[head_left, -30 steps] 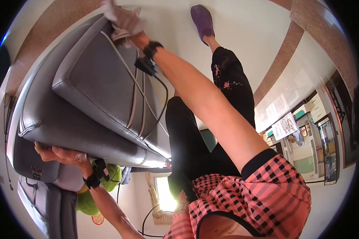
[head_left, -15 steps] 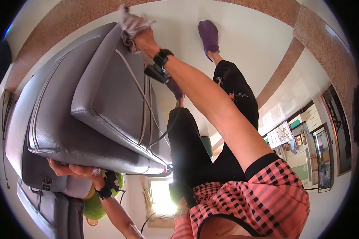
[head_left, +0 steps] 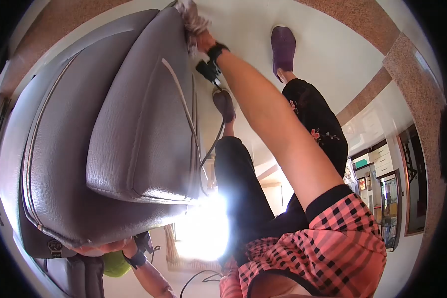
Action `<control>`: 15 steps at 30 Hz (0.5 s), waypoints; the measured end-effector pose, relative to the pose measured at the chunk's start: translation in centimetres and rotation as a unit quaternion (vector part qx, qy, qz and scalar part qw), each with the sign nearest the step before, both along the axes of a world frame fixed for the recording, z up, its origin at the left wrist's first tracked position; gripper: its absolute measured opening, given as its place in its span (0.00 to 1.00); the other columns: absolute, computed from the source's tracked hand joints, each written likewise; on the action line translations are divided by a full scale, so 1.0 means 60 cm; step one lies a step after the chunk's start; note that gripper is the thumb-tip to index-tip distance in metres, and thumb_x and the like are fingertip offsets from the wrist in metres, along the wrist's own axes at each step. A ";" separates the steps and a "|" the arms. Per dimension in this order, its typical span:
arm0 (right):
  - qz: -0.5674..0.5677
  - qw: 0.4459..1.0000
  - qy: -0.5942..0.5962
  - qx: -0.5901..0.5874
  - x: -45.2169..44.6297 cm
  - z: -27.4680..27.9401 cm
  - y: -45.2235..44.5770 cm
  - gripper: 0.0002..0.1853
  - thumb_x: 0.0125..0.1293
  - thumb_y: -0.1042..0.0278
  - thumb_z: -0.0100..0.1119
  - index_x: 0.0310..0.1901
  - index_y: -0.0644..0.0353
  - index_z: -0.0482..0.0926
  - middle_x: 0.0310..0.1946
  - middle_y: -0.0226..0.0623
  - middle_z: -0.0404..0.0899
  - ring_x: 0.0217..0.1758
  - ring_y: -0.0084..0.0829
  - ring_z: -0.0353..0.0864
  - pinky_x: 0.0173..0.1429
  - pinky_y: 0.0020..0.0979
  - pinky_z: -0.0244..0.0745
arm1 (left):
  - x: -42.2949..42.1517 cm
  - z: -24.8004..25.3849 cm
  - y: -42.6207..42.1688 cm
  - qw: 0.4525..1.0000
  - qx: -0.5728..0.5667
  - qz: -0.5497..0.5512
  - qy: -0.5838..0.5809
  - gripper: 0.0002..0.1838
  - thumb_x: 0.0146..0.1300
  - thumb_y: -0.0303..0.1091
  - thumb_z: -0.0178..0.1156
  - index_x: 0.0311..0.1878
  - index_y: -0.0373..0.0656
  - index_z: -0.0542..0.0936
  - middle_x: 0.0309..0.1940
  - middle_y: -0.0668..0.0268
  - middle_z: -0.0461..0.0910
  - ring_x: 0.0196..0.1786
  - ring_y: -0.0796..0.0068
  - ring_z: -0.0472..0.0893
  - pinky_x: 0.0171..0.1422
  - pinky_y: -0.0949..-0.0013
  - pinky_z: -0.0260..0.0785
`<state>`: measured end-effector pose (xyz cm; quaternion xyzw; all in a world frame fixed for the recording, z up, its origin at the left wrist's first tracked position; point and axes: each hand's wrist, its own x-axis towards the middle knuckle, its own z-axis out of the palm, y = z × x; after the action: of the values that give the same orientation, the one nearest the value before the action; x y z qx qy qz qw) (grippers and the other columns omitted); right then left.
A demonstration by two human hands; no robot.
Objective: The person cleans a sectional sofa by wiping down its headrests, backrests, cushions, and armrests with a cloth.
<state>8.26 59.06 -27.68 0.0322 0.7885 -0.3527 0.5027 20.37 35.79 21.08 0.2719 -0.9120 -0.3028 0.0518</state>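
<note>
A pale, crumpled cloth (head_left: 193, 20) is bunched in my right hand (head_left: 203, 42), against the far upper edge of a grey leather sofa (head_left: 129, 114). Dark bands circle my right wrist, with a small black device hanging by them. My left hand (head_left: 102, 247) lies along the lower edge of the rounded grey leather part, its fingers partly hidden beneath it. Another black band and device are on my left wrist. Light piping and a dark cable run beside the sofa's side.
My purple shoes (head_left: 283, 47) stand on the pale floor (head_left: 333, 49), which has brown speckled strips. A bright window (head_left: 201, 231) glares below the sofa. A green rounded object (head_left: 115, 264) is behind my left wrist. A glass-fronted cabinet (head_left: 390, 208) stands at the right.
The sofa fills more of the view, and my right hand with the cloth appears farther right, still at its edge. More of my left hand is now hidden by the leather.
</note>
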 end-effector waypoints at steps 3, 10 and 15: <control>-0.057 0.994 -0.087 0.032 0.078 0.039 0.059 0.15 0.70 0.58 0.48 0.47 0.58 0.79 0.41 0.37 0.83 0.41 0.32 0.83 0.42 0.35 0.76 | -0.021 -0.017 0.008 0.959 -0.240 -0.123 -0.083 0.35 0.71 0.59 0.41 0.74 0.49 0.57 0.71 0.47 0.56 0.74 0.45 0.59 0.73 0.46 0.61; -0.253 0.928 -0.250 0.113 0.159 0.087 0.107 0.14 0.70 0.60 0.48 0.47 0.58 0.78 0.44 0.35 0.81 0.44 0.32 0.80 0.45 0.34 0.74 | -0.055 -0.042 0.024 0.925 -0.319 -0.170 -0.115 0.35 0.72 0.63 0.36 0.71 0.48 0.57 0.69 0.43 0.55 0.69 0.43 0.64 0.66 0.42 0.65; -0.369 0.875 -0.277 0.148 0.181 0.083 0.119 0.13 0.70 0.61 0.48 0.48 0.57 0.78 0.46 0.34 0.81 0.46 0.31 0.79 0.48 0.33 0.72 | -0.074 -0.163 0.046 0.986 -0.159 0.000 -0.045 0.34 0.69 0.51 0.38 0.66 0.30 0.60 0.65 0.43 0.57 0.69 0.46 0.62 0.72 0.46 0.55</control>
<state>19.11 66.19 -22.70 0.4912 0.5909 -0.3679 0.5237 15.94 38.55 11.27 0.2737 -0.9499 -0.1413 0.0529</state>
